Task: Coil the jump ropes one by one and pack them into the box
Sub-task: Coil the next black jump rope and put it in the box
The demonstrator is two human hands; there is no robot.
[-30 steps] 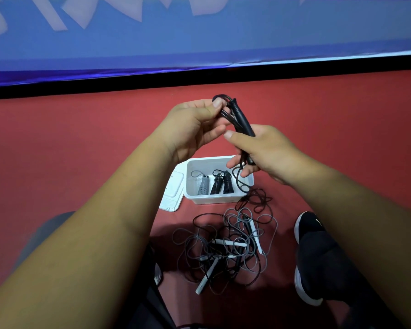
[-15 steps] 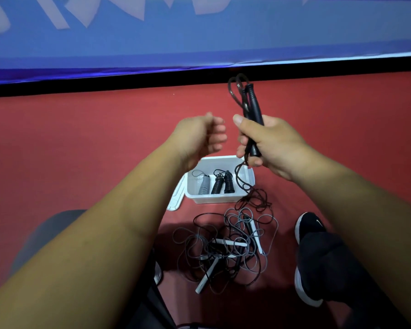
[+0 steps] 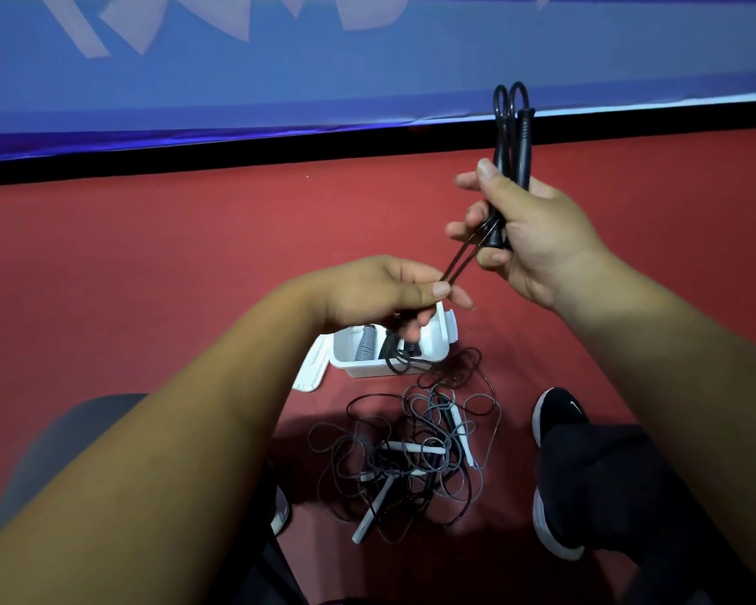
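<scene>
My right hand (image 3: pixel 524 238) grips the two black handles of a black jump rope (image 3: pixel 512 137), held upright with short cord loops sticking out above them. Two taut strands of its cord (image 3: pixel 459 264) run down-left into my left hand (image 3: pixel 385 294), which pinches them between thumb and fingers. The rest of this cord hangs down past the white box (image 3: pixel 438 338), which sits on the red floor and holds coiled grey and black ropes (image 3: pixel 369 349). A tangled pile of grey and black ropes with white handles (image 3: pixel 411 456) lies on the floor in front of the box.
The box's white lid (image 3: pixel 311 373) leans at its left side. My black shoe (image 3: pixel 557 414) and dark trouser leg are at the right of the pile, another shoe (image 3: pixel 280 513) at its left. A blue banner (image 3: pixel 324 72) with a black strip runs along the back.
My right hand lifted the black handles higher and to the right. My left hand dropped away from the handles and took hold of the cord, pulling it taut.
</scene>
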